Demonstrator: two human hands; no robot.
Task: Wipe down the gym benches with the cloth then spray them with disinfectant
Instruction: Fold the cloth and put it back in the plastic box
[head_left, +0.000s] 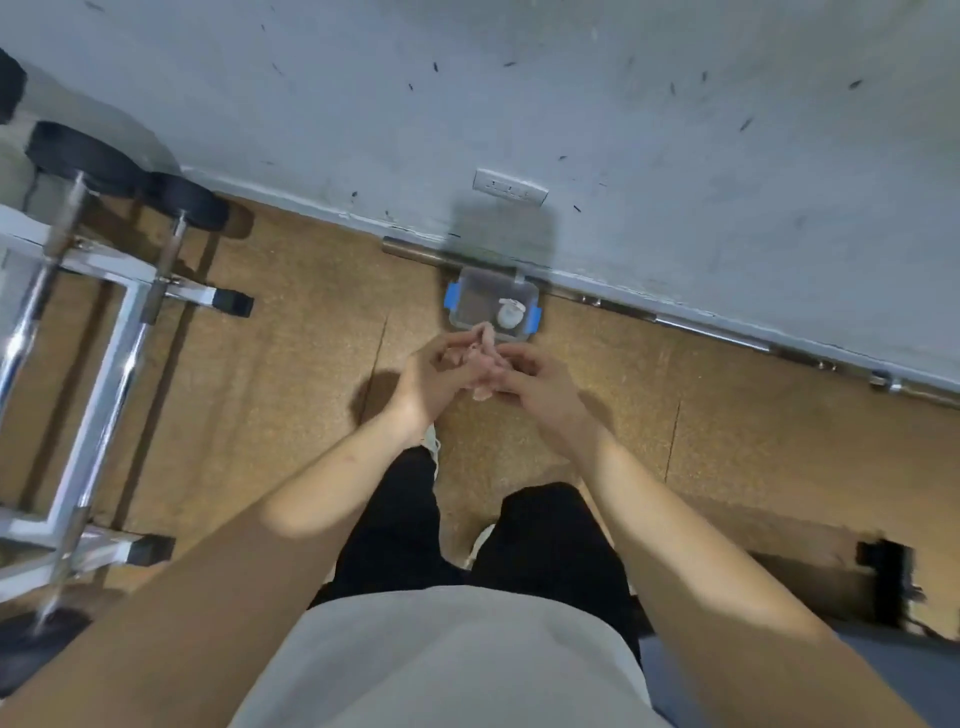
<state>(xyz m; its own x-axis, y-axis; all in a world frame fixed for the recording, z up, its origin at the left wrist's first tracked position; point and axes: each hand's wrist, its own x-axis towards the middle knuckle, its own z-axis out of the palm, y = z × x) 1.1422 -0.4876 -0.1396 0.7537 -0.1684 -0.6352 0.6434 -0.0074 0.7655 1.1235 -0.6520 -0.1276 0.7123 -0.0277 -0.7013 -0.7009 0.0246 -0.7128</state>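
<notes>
Left grip (434, 376) and right grip (540, 387) both clench the cloth (482, 347) over the box (470, 291) by the far wall; wiping and spraying seemingly not begun.

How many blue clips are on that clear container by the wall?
2. On the clear container, one blue clip is left, the other right. The left hand and right hand, holding the cloth, cover its near edge, so more may be hidden.
</notes>
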